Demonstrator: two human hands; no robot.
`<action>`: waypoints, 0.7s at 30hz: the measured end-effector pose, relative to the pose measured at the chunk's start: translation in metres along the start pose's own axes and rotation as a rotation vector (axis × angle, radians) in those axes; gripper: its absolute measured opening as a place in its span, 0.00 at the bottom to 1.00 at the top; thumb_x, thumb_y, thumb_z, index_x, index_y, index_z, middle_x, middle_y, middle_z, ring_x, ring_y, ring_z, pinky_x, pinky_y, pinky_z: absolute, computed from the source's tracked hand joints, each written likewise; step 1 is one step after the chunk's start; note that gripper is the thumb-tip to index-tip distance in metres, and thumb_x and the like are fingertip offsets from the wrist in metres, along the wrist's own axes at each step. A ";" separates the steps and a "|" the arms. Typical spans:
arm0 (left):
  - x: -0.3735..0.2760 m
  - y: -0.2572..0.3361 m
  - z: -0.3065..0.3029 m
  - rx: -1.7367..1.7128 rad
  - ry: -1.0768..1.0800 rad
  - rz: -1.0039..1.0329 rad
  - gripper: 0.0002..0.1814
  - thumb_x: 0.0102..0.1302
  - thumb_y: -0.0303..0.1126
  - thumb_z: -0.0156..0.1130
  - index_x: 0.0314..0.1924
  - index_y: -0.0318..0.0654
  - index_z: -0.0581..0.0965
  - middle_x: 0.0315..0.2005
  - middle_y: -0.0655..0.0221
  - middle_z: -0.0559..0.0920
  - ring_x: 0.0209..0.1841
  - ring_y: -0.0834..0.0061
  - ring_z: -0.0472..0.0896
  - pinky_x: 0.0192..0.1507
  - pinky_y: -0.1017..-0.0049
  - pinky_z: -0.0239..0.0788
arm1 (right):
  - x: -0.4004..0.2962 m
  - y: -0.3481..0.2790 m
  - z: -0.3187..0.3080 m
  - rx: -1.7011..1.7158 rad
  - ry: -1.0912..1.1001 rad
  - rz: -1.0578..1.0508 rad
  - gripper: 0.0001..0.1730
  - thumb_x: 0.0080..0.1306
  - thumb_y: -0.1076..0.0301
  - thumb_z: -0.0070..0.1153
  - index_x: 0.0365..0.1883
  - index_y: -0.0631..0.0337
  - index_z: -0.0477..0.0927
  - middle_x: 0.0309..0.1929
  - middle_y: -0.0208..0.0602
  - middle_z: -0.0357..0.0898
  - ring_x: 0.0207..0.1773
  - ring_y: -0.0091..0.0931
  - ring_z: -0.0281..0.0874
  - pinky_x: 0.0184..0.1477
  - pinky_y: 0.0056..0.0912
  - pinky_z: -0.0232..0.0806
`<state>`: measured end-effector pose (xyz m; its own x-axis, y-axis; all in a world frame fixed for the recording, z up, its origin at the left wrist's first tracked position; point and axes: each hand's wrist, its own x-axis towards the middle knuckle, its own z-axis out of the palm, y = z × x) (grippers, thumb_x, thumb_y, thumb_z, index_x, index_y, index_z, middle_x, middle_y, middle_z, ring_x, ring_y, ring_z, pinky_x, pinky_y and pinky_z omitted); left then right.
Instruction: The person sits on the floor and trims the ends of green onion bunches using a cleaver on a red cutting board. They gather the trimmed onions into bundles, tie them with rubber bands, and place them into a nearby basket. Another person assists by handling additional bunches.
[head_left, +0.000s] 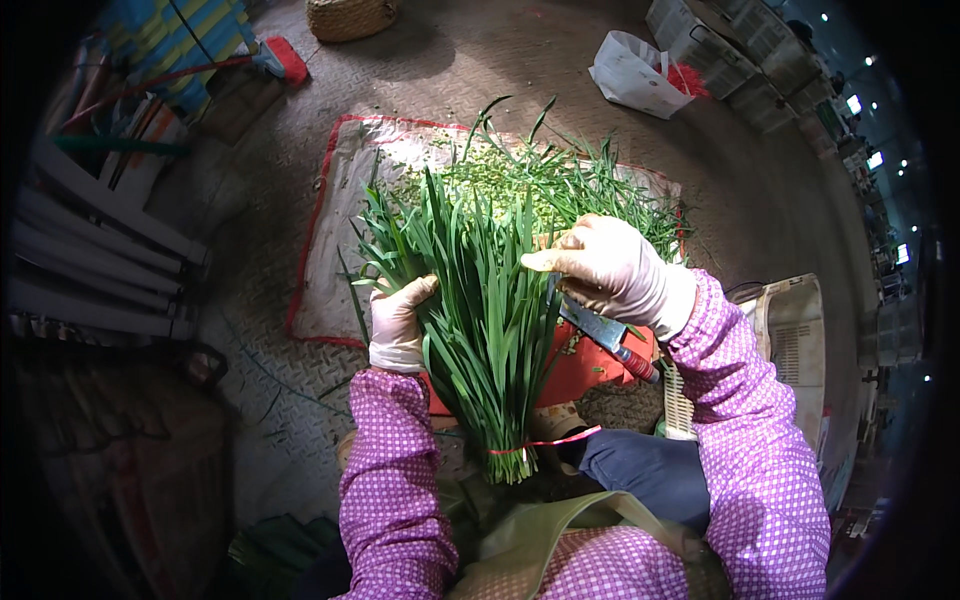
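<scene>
A large bunch of garlic chives (491, 307) stands before me with its leaf tips pointing away. A thin red tie (517, 448) circles it near the cut stem ends. My gloved left hand (401, 319) grips leaves on the bunch's left side, its thumb lying across them. At the upper right edge of the bunch is my gloved right hand (611, 274), fingers curled and thumb stretched leftward. Whether a leaf is between those fingers cannot be made out. Below it, a knife (596, 326) with a red-wrapped handle lies on a red surface (570, 367), partly hidden by the chives.
A pale, red-edged mat (322, 300) bears yellowish trimmings (487, 180) and loose green leaves (600, 180). Plastic crates (799, 330) stand at right. Farther off are a white bag (637, 75), a red-headed broom (285, 60) and a woven basket (349, 19).
</scene>
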<state>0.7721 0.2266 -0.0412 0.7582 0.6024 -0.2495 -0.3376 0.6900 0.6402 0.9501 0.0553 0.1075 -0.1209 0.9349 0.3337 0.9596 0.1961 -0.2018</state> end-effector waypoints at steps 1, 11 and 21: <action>0.000 0.000 0.000 0.001 -0.003 0.005 0.10 0.53 0.16 0.61 0.37 0.29 0.78 0.28 0.63 0.83 0.27 0.73 0.82 0.32 0.75 0.79 | 0.002 -0.003 0.008 -0.115 -0.009 -0.050 0.17 0.51 0.73 0.58 0.41 0.51 0.78 0.24 0.29 0.73 0.27 0.30 0.72 0.29 0.33 0.67; 0.005 -0.006 -0.014 0.010 -0.002 0.034 0.11 0.56 0.17 0.60 0.41 0.28 0.76 0.31 0.61 0.83 0.27 0.72 0.83 0.31 0.73 0.80 | -0.006 0.009 0.036 -0.096 -0.183 -0.040 0.05 0.48 0.68 0.60 0.23 0.54 0.76 0.18 0.32 0.67 0.25 0.33 0.69 0.30 0.36 0.65; 0.001 0.000 -0.012 -0.052 -0.011 0.002 0.10 0.56 0.17 0.58 0.40 0.23 0.78 0.33 0.58 0.83 0.32 0.69 0.84 0.37 0.72 0.79 | -0.010 -0.009 0.033 0.777 0.101 0.649 0.08 0.61 0.67 0.57 0.26 0.62 0.77 0.24 0.32 0.78 0.26 0.20 0.74 0.30 0.25 0.66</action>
<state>0.7660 0.2321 -0.0497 0.7636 0.5996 -0.2396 -0.3675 0.7088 0.6021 0.9344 0.0539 0.0753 0.4210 0.9069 0.0164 0.3974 -0.1682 -0.9021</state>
